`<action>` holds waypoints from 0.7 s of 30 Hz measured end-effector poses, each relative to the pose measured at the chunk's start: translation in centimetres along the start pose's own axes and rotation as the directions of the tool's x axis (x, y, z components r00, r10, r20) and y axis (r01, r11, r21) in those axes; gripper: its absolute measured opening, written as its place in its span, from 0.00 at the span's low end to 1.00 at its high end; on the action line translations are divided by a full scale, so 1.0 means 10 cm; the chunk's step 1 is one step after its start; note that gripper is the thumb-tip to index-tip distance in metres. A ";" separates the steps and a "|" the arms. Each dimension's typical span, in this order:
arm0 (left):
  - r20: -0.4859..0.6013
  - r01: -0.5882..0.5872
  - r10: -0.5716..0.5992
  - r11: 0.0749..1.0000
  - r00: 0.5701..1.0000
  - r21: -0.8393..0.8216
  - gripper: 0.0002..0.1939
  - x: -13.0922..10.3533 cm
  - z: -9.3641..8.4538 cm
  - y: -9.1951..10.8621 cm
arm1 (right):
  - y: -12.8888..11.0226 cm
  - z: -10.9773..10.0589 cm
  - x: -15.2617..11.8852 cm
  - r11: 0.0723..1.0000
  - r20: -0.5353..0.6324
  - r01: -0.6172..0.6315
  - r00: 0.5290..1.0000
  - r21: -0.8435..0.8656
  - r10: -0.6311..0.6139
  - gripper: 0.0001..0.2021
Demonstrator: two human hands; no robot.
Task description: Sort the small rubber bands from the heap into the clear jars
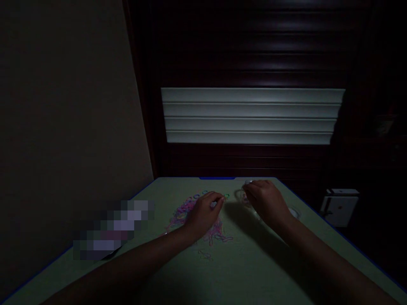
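Observation:
In the head view, my left hand (203,215) reaches over a loose pile of pink and purple elastic bands (181,214) on the table. Its thumb and forefinger are pinched together at a small green-yellow band (227,196), which shows at the fingertips. To the right, my right hand (267,202) is closed, fingers curled downward beside a clear round container (242,197) with something pinkish in it. A small pale, shiny thing (248,182) shows at its fingertips. What the right fingers grip is hidden and dim.
Several coloured rings, one a blue ring (196,196), lie behind the pile. A pale round piece (294,213) sits by my right wrist. A blurred-out object (117,231) lies at left on the blue-edged table (232,275). A white box (340,207) stands beyond the right edge.

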State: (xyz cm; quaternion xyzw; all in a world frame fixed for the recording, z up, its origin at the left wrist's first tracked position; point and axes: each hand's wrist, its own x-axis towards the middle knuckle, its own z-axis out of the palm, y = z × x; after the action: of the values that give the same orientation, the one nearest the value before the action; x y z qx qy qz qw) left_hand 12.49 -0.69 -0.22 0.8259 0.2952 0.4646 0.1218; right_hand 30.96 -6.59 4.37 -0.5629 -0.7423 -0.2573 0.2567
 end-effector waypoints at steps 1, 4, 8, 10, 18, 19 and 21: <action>-0.012 0.010 -0.010 1.000 1.000 0.003 0.08 0.02 -0.02 -0.01 | -0.07 -0.01 -0.01 0.999 0.015 0.041 0.999 -0.002 -0.041 0.08; -0.017 0.042 -0.042 0.999 0.999 -0.009 0.08 0.07 -0.07 -0.07 | -0.24 0.01 -0.04 0.990 0.052 0.139 0.989 0.010 -0.139 0.07; -0.010 0.078 -0.078 0.997 0.997 -0.014 0.08 0.14 -0.13 -0.16 | -0.37 0.11 -0.10 0.978 0.111 0.200 0.973 0.054 -0.205 0.06; 0.003 0.073 -0.073 0.997 0.997 0.006 0.08 0.16 -0.15 -0.21 | -0.39 0.16 -0.12 0.976 0.142 0.201 0.967 0.083 -0.212 0.06; 0.138 -0.012 -0.021 0.972 0.990 0.233 0.08 0.18 -0.22 -0.40 | -0.34 0.20 -0.11 0.982 0.143 0.158 0.975 0.109 -0.172 0.07; 0.165 -0.036 -0.010 0.962 0.986 0.272 0.08 0.19 -0.23 -0.42 | -0.34 0.19 -0.11 0.981 0.141 0.157 0.975 0.110 -0.172 0.08; 0.220 -0.081 0.005 0.938 0.975 0.336 0.08 0.19 -0.25 -0.44 | -0.34 0.18 -0.11 0.980 0.144 0.162 0.974 0.113 -0.177 0.08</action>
State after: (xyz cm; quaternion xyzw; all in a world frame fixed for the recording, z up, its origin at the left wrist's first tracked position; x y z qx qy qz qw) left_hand 9.50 3.74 0.41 0.8863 0.3384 0.3162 -0.0028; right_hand 27.73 -6.96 2.00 -0.5019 -0.8172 -0.1967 0.2041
